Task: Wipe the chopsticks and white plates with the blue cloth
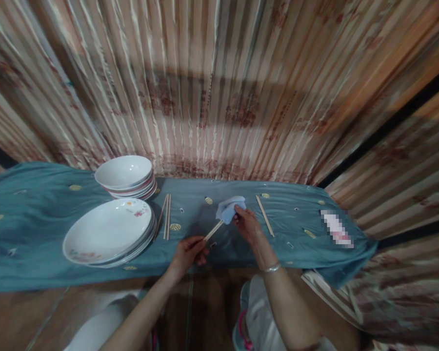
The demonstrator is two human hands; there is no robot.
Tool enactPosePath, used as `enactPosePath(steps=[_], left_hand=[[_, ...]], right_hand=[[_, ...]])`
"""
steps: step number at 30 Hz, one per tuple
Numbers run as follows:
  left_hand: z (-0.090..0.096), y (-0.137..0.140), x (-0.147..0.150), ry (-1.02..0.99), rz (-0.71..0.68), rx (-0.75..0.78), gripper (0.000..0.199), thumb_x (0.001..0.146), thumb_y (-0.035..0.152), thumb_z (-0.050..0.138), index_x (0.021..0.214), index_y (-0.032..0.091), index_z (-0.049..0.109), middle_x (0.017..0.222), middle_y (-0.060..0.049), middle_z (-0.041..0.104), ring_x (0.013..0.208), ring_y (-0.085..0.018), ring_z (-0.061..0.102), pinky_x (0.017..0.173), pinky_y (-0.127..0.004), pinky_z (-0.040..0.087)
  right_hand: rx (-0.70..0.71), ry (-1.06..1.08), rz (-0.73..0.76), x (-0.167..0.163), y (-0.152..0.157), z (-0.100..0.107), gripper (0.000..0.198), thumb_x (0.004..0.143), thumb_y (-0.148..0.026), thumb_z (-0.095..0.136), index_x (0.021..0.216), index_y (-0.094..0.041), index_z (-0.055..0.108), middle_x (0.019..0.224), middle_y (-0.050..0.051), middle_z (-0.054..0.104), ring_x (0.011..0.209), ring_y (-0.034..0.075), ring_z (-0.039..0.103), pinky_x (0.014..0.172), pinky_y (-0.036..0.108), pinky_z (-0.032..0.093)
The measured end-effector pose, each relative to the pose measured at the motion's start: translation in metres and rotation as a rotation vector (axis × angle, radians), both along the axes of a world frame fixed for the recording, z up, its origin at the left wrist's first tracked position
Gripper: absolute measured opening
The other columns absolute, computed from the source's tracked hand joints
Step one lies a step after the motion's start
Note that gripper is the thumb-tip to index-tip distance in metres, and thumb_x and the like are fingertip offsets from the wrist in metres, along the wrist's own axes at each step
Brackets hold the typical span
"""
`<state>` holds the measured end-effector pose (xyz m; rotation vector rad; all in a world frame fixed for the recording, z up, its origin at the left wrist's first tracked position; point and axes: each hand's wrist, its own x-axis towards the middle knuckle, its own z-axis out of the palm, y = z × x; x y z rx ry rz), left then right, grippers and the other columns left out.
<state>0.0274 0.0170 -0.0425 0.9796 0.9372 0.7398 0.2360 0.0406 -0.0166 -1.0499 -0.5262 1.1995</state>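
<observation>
A pair of light wooden chopsticks (pixel 214 230) is gripped near one end by my left hand (pixel 190 251), whose fingers are closed round them. My right hand (pixel 246 223) pinches a pale blue cloth (pixel 229 208), which covers the far ends of the same chopsticks. Both hands are above the front half of the table. To the right of my right hand lie more chopsticks (pixel 265 216), close together on the tablecloth. Left of the cloth, several other chopsticks (pixel 167 217) rest beside the plates.
A stack of white plates (pixel 106 234) with floral decoration stands on the left, with a stack of white bowls (pixel 124 173) behind it. The teal tablecloth (pixel 285 229) covers the narrow table. A blurred-out item (pixel 336 229) lies at the right end. Pleated curtains (pixel 212 97) hang behind.
</observation>
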Motion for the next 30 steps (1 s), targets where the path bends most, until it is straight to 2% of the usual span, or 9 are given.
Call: enactPosePath(steps=[8, 17, 25, 30], left_hand=[[0.007, -0.002, -0.008, -0.009, 0.027, 0.035, 0.045, 0.058, 0.055, 0.071, 0.073, 0.013, 0.065, 0.053, 0.001, 0.060, 0.037, -0.008, 0.049, 0.038, -0.022, 0.036], [0.003, -0.005, -0.011, -0.013, 0.125, 0.076, 0.035, 0.069, 0.050, 0.059, 0.059, 0.017, 0.053, 0.044, 0.002, 0.053, 0.034, -0.009, 0.044, 0.038, -0.022, 0.031], [0.008, -0.008, -0.011, -0.024, 0.091, 0.069, 0.031, 0.062, 0.047, 0.059, 0.066, 0.017, 0.054, 0.049, 0.001, 0.060, 0.032, -0.009, 0.045, 0.035, -0.022, 0.032], [0.009, -0.006, -0.011, 0.006, 0.078, 0.065, 0.025, 0.059, 0.043, 0.058, 0.062, 0.018, 0.052, 0.043, 0.003, 0.054, 0.031, -0.010, 0.044, 0.035, -0.022, 0.031]], right_hand=[[-0.073, 0.049, 0.082, -0.028, -0.008, 0.011, 0.035, 0.045, -0.034, 0.087, 0.056, -0.017, 0.059, 0.048, -0.007, 0.055, 0.043, 0.005, 0.044, 0.042, 0.019, 0.032], [-0.152, 0.044, 0.264, -0.086, -0.025, -0.005, 0.034, 0.044, -0.036, 0.087, 0.058, -0.016, 0.064, 0.044, -0.007, 0.053, 0.042, 0.004, 0.043, 0.044, 0.018, 0.034], [-0.155, 0.032, 0.204, -0.085, -0.033, -0.002, 0.036, 0.042, -0.039, 0.088, 0.056, -0.015, 0.065, 0.043, -0.006, 0.053, 0.042, 0.004, 0.043, 0.044, 0.017, 0.034], [-0.133, 0.027, 0.199, -0.085, -0.036, -0.006, 0.032, 0.045, -0.037, 0.086, 0.057, -0.016, 0.066, 0.044, -0.006, 0.053, 0.043, 0.005, 0.043, 0.046, 0.019, 0.036]])
